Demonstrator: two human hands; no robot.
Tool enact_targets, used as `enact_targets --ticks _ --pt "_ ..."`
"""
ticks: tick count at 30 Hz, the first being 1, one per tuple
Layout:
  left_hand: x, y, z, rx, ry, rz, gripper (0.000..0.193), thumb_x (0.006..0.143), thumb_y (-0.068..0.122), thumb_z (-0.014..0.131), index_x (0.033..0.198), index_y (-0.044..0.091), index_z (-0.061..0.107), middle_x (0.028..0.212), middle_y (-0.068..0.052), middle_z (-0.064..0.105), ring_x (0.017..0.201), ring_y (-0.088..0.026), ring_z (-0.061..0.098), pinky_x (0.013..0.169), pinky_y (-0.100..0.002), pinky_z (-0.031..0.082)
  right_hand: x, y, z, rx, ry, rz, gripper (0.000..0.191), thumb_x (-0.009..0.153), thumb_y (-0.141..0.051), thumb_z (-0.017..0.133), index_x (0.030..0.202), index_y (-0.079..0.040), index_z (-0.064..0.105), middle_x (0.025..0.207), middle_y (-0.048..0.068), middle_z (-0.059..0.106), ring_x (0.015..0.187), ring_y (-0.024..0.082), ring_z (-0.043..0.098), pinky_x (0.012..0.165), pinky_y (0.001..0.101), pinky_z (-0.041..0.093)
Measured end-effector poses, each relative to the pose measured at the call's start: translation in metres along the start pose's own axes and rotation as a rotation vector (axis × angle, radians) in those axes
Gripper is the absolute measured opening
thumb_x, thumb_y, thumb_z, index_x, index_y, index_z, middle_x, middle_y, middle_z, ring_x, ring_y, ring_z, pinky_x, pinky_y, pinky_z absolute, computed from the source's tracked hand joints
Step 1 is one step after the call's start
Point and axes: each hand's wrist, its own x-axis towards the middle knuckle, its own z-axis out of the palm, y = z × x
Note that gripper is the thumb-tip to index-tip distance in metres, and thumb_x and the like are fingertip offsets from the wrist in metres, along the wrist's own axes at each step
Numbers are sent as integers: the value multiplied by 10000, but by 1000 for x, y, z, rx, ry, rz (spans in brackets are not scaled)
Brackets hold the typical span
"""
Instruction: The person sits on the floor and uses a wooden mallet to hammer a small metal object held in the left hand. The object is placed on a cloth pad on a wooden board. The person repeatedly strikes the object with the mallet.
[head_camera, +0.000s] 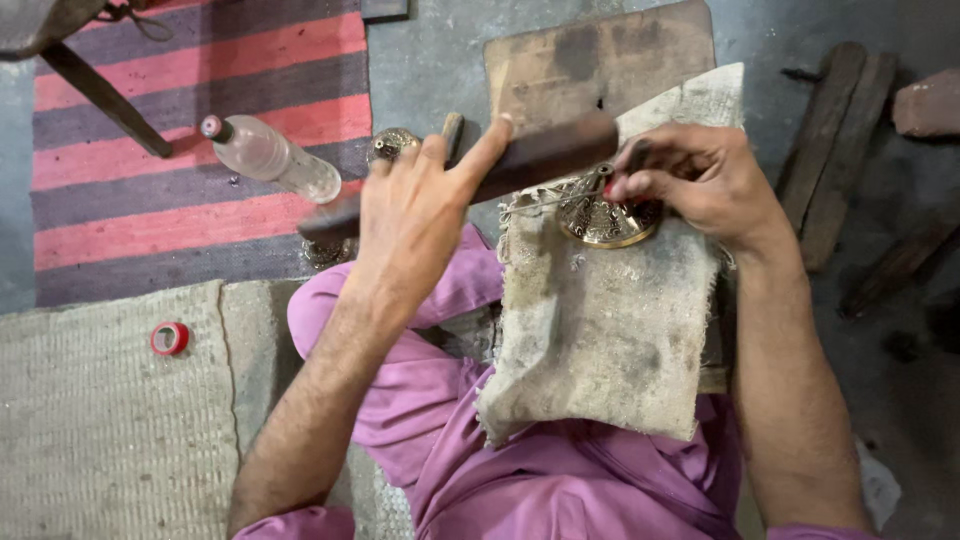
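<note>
The left hand is closed around a long dark flat wooden bar, raised over a round engraved brass piece. The right hand pinches a small tool against that piece, which lies on a worn grey cloth pad. The engraving seems mostly done, the work not finished.

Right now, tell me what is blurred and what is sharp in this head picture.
Head view: the dark bar in the left hand is smeared by motion; the right hand and the brass piece under it look slightly soft; the burlap cloth and plastic bottle are sharp; the light is flat, without glare.
</note>
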Motion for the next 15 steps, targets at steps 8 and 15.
enact_targets --ticks 8,15 --pt "-59 -30 31 -725 -245 -131 751 816 69 747 1506 93 452 1247 -260 674 1182 -400 652 916 -442 543 0 22 -6 474 358 -105 104 1142 -122 689 1199 -38 663 1001 101 755 992 204 764 932 349 669" --pt "-111 -34 63 -784 -607 -180 793 790 294 838 1459 66 477 1347 -223 643 1250 -328 643 1032 -407 490 3 31 -4 364 499 -230 121 1177 -125 696 1242 -36 646 1051 120 764 1014 225 768 956 367 677"
